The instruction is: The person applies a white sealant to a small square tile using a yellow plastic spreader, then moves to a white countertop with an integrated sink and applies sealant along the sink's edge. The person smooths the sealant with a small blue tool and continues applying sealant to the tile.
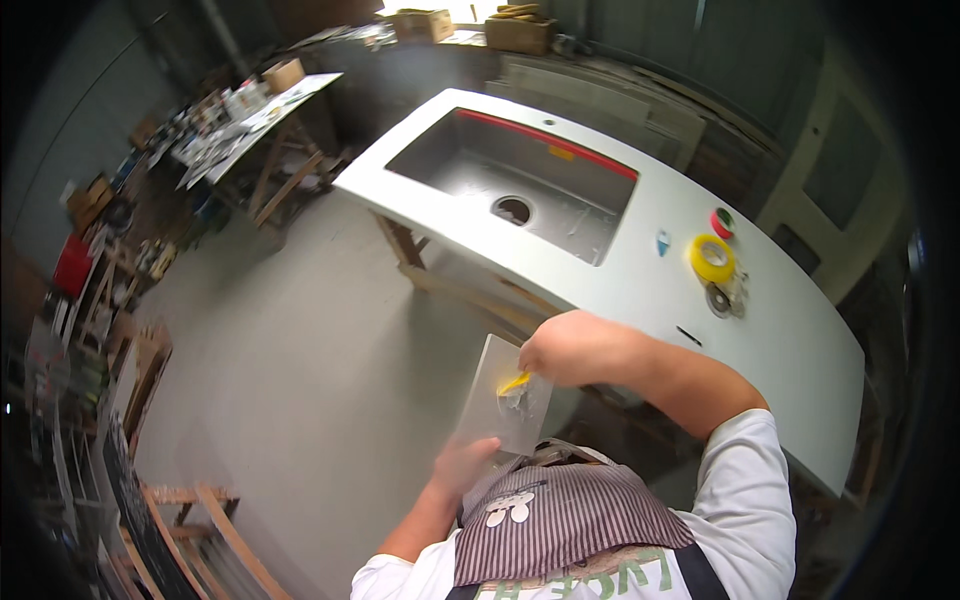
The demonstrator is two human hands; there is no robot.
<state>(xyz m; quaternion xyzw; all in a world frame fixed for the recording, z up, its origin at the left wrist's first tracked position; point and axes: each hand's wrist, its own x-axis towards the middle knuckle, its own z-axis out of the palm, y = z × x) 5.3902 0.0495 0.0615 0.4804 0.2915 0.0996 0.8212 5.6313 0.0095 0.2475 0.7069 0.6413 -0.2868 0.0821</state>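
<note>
My left hand (468, 464) grips the lower edge of a flat, pale mixing board (482, 405), its thumb on top and its other fingers hidden beneath. A patch of whitish-grey paste (516, 404) lies on the board. My right hand (545, 352) is closed over a small yellow scraper (514, 383), whose end meets the paste. The board tilts in front of my striped apron, beside the near edge of a white countertop (460, 215). Set into the countertop is a steel sink (470, 185) with a red strip along its far rim.
On the countertop's right part lie a yellow tape roll (712, 258), a red-and-green roll (722, 222), a grey disc (718, 300), a small blue-and-white tube (663, 242) and a black stick (689, 336). A cluttered workbench (290, 98) stands far left, wooden frames (235, 545) lower left.
</note>
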